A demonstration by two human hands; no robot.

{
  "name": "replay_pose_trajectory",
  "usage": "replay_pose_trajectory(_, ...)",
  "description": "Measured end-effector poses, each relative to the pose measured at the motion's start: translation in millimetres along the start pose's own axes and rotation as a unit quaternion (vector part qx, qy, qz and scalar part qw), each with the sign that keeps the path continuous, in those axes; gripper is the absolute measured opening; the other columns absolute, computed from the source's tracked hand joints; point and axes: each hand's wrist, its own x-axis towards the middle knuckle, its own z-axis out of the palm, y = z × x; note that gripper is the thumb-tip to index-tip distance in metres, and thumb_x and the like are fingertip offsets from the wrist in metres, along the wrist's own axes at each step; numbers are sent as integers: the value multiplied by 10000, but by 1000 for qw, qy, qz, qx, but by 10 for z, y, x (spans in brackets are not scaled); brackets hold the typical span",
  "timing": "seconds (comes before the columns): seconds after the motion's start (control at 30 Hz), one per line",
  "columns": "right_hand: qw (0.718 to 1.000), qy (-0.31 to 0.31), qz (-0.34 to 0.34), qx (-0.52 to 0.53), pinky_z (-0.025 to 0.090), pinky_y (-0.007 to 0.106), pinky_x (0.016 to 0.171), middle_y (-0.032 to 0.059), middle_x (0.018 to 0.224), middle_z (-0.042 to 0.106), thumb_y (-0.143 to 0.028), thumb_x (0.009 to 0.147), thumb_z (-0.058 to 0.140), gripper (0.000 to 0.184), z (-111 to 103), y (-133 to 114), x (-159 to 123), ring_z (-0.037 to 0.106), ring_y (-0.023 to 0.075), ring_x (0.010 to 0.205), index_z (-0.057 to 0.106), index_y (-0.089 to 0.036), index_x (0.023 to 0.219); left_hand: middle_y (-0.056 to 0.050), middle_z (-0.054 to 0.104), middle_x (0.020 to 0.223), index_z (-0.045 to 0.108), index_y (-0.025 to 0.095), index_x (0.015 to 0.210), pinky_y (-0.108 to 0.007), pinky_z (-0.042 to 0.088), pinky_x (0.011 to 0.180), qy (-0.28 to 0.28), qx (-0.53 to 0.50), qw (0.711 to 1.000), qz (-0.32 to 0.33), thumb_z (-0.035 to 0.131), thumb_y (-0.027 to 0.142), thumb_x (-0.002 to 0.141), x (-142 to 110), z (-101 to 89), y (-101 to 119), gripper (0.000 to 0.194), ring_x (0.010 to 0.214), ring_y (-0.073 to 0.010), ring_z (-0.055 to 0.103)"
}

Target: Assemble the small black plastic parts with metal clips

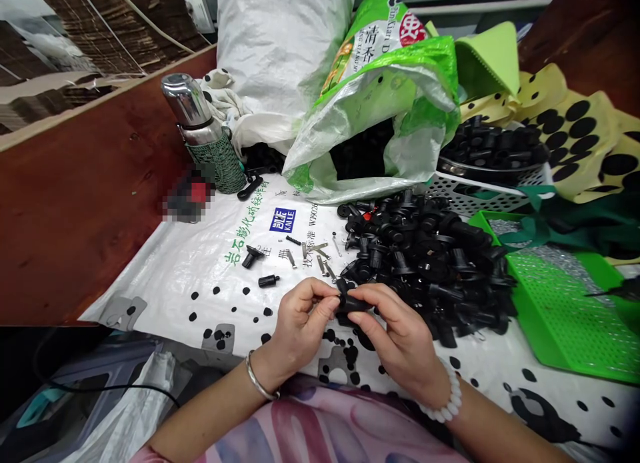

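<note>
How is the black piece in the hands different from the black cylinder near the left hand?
The held black piece is pinched by the left hand and right hand; the black cylinder lies loose on the white sheet. The hands partly hide the held black piece; the black cylinder is uncovered. Both are black.

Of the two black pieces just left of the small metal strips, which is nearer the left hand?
The short cylinder, lying on its side near the left hand; the other black piece, with a flared end, lies farther back.
</note>
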Motion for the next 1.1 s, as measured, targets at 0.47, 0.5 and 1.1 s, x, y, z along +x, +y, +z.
replay_pose_trajectory(0.47, 987, -101, 97, 75, 459, 205, 502, 9, 705, 587, -255, 899, 420, 201, -118, -14, 91, 538, 96, 542, 596, -187, 969, -47, 610, 796, 523, 186, 937, -265, 474, 657, -16, 223, 926, 304, 488, 62, 815, 26, -50, 111, 177, 755, -147, 576)
replay_pose_trajectory(0.5, 985, -107, 108, 80, 454, 205, 497, 3, 670, 573, -273, 904, 410, 214, -121, -16, 103, 529, 98, 536, 599, -182, 944, -50, 615, 803, 517, 188, 952, -268, 478, 656, -16, 243, 914, 325, 487, 55, 810, 31, -58, 122, 197, 761, -152, 578)
replay_pose_trajectory(1.1, 993, -46, -33, -102, 473, 328, 654, 90, 854, 661, -224, 868, 465, 164, -31, -106, 152, 596, 191, 713, 567, -161, 981, -29, 568, 797, 537, 172, 877, -251, 454, 649, 9, 50, 992, 112, 504, 164, 854, 57, -66, -19, 41, 701, -121, 548)
